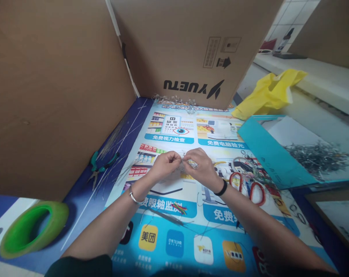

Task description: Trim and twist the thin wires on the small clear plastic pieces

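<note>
My left hand (166,164) and my right hand (202,166) meet over the middle of the printed sheet (174,179), fingertips almost touching. Both are closed in a pinch on a thin silvery wire (183,163), whose exact shape is too fine to make out. Below the hands lie a small bundle of coloured strands (178,208) and some loose dark wires (167,217). Red-handled scissors (257,193) rest beside my right forearm, partly covered. Near them is a clear coil (244,167) with several small rings.
Cardboard panels (192,46) wall off the back and left. Teal-handled pliers (96,165) and straight wires (113,134) lie at left, near a green tape roll (51,215). A teal box (267,154) of tangled wire pieces (319,157) and a yellow bag (269,92) are at right.
</note>
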The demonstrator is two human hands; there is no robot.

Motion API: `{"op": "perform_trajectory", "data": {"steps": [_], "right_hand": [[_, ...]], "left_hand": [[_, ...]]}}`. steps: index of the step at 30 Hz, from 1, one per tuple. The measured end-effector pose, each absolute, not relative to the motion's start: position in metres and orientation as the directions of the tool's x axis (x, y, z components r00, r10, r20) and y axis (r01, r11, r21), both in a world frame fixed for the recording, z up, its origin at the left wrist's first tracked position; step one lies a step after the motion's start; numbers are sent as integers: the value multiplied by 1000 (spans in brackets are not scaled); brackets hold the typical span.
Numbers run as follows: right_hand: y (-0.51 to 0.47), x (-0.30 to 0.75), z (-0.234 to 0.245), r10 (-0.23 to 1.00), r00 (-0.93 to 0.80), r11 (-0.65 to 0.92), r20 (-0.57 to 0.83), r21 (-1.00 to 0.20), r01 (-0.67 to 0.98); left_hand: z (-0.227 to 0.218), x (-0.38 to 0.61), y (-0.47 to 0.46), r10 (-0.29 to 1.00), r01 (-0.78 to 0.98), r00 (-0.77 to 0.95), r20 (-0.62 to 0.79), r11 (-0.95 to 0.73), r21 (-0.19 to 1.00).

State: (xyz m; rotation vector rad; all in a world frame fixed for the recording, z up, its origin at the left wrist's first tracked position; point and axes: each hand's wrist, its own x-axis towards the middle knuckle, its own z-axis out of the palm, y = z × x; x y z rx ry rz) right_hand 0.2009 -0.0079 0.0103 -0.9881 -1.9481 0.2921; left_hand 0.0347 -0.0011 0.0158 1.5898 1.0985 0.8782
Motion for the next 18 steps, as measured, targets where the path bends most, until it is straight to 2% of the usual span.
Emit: {"op": "perform_trajectory", "data": {"steps": [9, 18], "right_hand": [[-6, 204, 13, 821, -234, 559, 520, -652, 513], [-5, 205, 11, 841, -232, 535, 489, -688, 490]], "left_hand": [[13, 34, 1, 939, 243, 342, 35, -125, 962], [13, 34, 0, 940, 276, 337, 47, -146, 950]]}}
